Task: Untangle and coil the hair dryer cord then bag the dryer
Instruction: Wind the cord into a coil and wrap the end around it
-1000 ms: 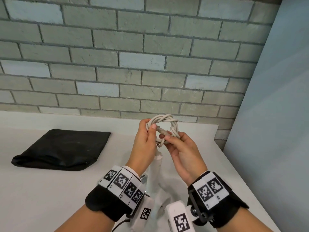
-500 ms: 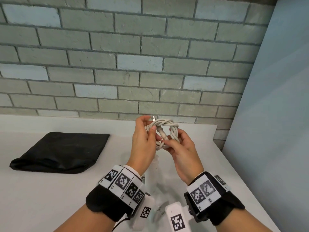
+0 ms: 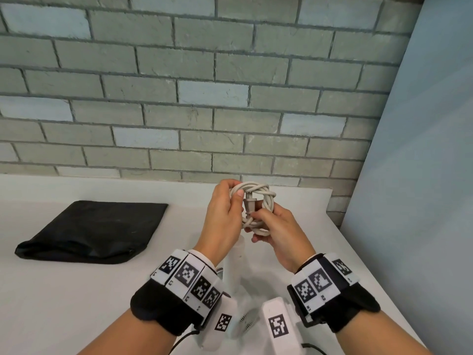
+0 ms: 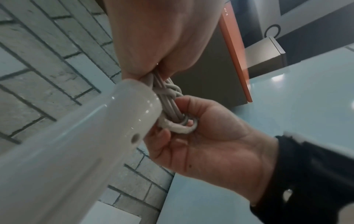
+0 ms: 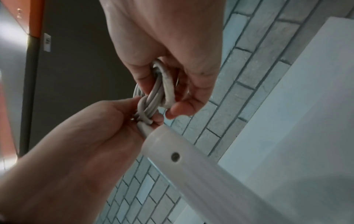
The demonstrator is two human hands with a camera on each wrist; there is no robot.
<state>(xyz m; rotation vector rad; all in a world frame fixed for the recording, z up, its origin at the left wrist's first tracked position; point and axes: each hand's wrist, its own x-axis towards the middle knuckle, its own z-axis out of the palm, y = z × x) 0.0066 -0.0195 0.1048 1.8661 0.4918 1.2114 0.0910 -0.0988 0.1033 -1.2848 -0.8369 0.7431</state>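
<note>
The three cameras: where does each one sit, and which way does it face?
Head: worn high, facing forward and down at both hands, the coiled cord and black bag; both forearms show.
Left wrist: faces up along the left hand, past the hair dryer handle.
Right wrist: faces up along the right hand.
All three views share the cord and both hands.

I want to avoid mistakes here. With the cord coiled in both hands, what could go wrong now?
The cord coil is held only by the left hand and right hand; loosening either could let it spring open. The plug looks only loosely tucked and might slip out. The dryer hangs below, probably pulling on the coil.
</note>
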